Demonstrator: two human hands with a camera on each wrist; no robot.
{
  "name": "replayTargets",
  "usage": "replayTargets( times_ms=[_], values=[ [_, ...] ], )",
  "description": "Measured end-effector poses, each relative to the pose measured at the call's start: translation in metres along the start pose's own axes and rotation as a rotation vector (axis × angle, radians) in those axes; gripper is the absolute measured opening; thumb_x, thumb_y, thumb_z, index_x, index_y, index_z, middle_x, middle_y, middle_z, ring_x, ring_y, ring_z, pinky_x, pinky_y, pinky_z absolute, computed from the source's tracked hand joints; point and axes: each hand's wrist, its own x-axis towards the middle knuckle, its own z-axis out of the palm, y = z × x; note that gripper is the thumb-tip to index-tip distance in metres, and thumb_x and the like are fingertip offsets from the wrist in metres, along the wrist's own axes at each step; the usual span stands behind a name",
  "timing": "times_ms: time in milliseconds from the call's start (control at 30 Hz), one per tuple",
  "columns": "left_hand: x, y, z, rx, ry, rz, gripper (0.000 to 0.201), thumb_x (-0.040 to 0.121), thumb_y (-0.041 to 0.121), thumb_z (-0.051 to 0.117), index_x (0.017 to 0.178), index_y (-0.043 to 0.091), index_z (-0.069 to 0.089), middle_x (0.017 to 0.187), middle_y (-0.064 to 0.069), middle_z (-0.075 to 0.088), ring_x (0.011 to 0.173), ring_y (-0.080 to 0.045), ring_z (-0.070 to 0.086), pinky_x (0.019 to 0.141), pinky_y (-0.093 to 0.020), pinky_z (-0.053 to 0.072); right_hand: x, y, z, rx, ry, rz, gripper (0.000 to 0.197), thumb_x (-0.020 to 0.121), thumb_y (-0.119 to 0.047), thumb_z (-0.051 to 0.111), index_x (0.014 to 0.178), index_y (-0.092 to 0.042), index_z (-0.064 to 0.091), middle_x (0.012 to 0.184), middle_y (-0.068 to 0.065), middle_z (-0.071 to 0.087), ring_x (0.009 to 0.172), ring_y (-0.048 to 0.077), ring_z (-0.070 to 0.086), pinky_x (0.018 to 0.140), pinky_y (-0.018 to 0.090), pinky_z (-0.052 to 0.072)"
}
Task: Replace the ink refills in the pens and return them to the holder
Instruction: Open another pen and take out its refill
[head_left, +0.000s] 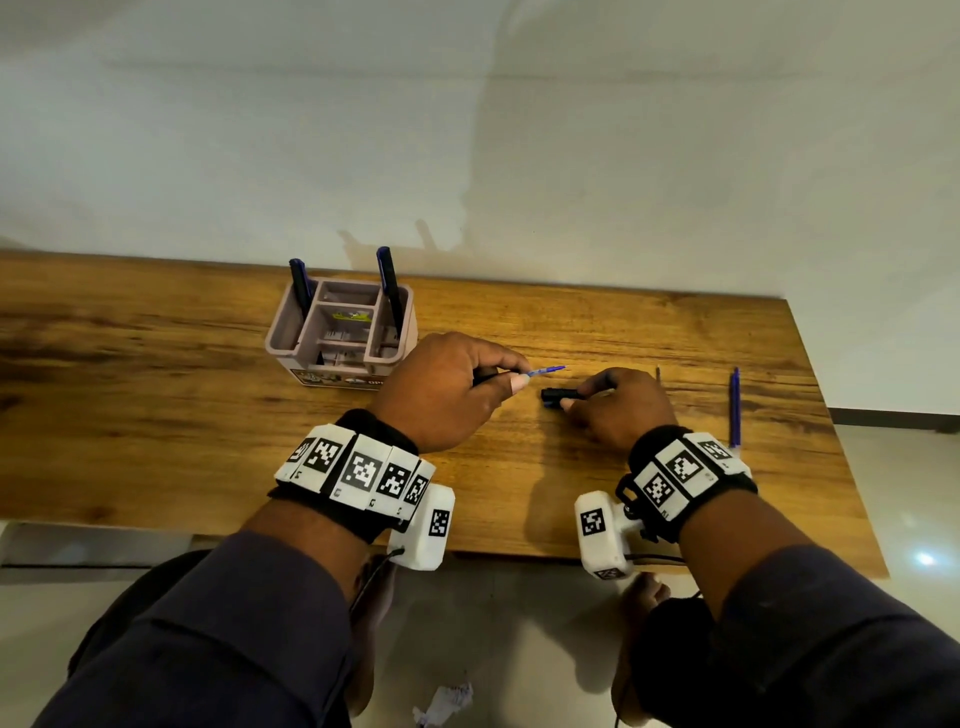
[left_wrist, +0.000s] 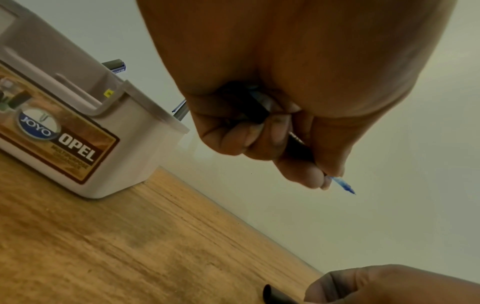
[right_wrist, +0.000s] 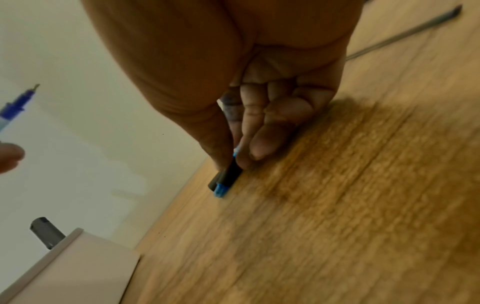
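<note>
My left hand (head_left: 511, 376) grips a black pen barrel (left_wrist: 298, 148), and the blue refill tip (head_left: 545, 370) sticks out of it toward the right. The same tip (left_wrist: 342, 185) shows beyond my curled fingers in the left wrist view. My right hand (head_left: 576, 400) pinches a short black pen piece (head_left: 557, 396) low over the table, a small gap right of the tip. That piece (right_wrist: 226, 179) has a blue end and lies between thumb and fingers. The pale pen holder (head_left: 337, 338) stands behind my left hand with two dark pens (head_left: 389, 291) in it.
A blue refill (head_left: 735, 408) lies near the wooden table's right edge (head_left: 831, 415). A thin dark refill (head_left: 657, 374) lies just beyond my right hand, also seen as a thin refill (right_wrist: 402, 30) in the right wrist view. The wall runs along the table's far edge.
</note>
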Motion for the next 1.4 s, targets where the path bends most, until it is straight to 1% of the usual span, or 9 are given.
replayTargets(
  times_ms=[300,500,600,767,900,1067,1133,1200,1400],
  values=[
    [0.0,0.001,0.0,0.015,-0.012,0.001,0.018,0.098,0.032,0.067,0.112,0.03,0.078,0.078,0.009,0.076,0.073,-0.006,0.069,0.069,-0.022,0.052,-0.002,0.0,0.001,-0.014,0.008,0.013,0.024,0.073,-0.024,0.085,0.082,-0.023,0.064,0.087,0.002,0.072,0.084,0.024,0.071,0.08,0.045,0.061],
    [0.001,0.001,0.002,0.029,-0.023,0.007,0.017,0.098,0.031,0.067,0.112,0.03,0.077,0.076,0.005,0.075,0.073,-0.01,0.068,0.069,-0.024,0.051,-0.006,0.0,-0.002,-0.105,0.005,-0.041,0.021,0.076,-0.027,0.083,0.08,-0.02,0.064,0.086,0.0,0.069,0.084,0.021,0.067,0.078,0.037,0.058],
    [0.002,0.0,0.005,0.018,-0.046,0.003,0.017,0.098,0.029,0.068,0.112,0.028,0.078,0.075,0.014,0.072,0.077,-0.007,0.07,0.071,-0.023,0.052,-0.008,0.0,-0.003,-0.129,0.009,-0.034,0.02,0.077,-0.027,0.082,0.077,-0.021,0.063,0.084,-0.001,0.068,0.081,0.018,0.064,0.072,0.031,0.054],
    [0.004,-0.003,0.01,0.024,-0.049,0.006,0.017,0.097,0.029,0.069,0.112,0.03,0.078,0.078,0.016,0.071,0.082,-0.011,0.07,0.08,-0.034,0.058,-0.011,-0.004,0.0,-0.113,0.007,-0.031,0.018,0.079,-0.023,0.079,0.074,-0.022,0.062,0.081,-0.002,0.068,0.083,0.021,0.067,0.077,0.035,0.057],
    [0.007,-0.004,0.015,0.022,-0.055,0.002,0.016,0.097,0.031,0.069,0.11,0.032,0.077,0.075,0.005,0.073,0.08,-0.017,0.071,0.08,-0.041,0.059,-0.021,-0.008,-0.003,-0.064,0.0,-0.088,0.018,0.079,-0.028,0.078,0.073,-0.021,0.062,0.076,-0.003,0.067,0.077,0.018,0.065,0.062,0.026,0.049],
    [0.012,0.003,0.026,-0.006,-0.055,0.018,0.011,0.097,0.033,0.068,0.105,0.035,0.075,0.075,-0.006,0.073,0.077,-0.024,0.071,0.077,-0.046,0.058,-0.051,-0.009,-0.014,0.174,-0.164,-0.184,0.022,0.082,-0.035,0.078,0.08,-0.015,0.071,0.08,0.003,0.073,0.07,0.014,0.066,0.068,0.032,0.058],
    [0.015,0.012,0.034,-0.048,-0.052,0.048,0.011,0.095,0.034,0.07,0.105,0.032,0.075,0.075,-0.006,0.074,0.076,-0.028,0.071,0.075,-0.047,0.057,-0.064,-0.009,-0.021,0.343,-0.238,-0.175,0.013,0.088,-0.026,0.074,0.086,-0.013,0.071,0.088,0.009,0.074,0.07,0.012,0.066,0.055,0.02,0.054],
    [0.018,0.021,0.043,-0.103,-0.052,0.071,0.014,0.095,0.032,0.07,0.109,0.03,0.073,0.074,-0.001,0.075,0.075,-0.026,0.071,0.075,-0.047,0.058,-0.074,-0.006,-0.029,0.462,-0.248,-0.158,0.008,0.093,-0.02,0.069,0.094,-0.013,0.072,0.089,0.004,0.074,0.069,0.011,0.067,0.048,0.012,0.045],
    [0.026,0.047,0.065,-0.167,-0.109,0.126,0.035,0.099,0.022,0.067,0.132,0.031,0.059,0.076,0.006,0.075,0.077,-0.014,0.072,0.075,-0.036,0.056,-0.081,0.017,-0.05,0.678,-0.198,-0.093,0.009,0.094,-0.018,0.066,0.096,-0.018,0.075,0.097,0.004,0.077,0.079,0.016,0.071,0.061,0.027,0.042]
  ],
)
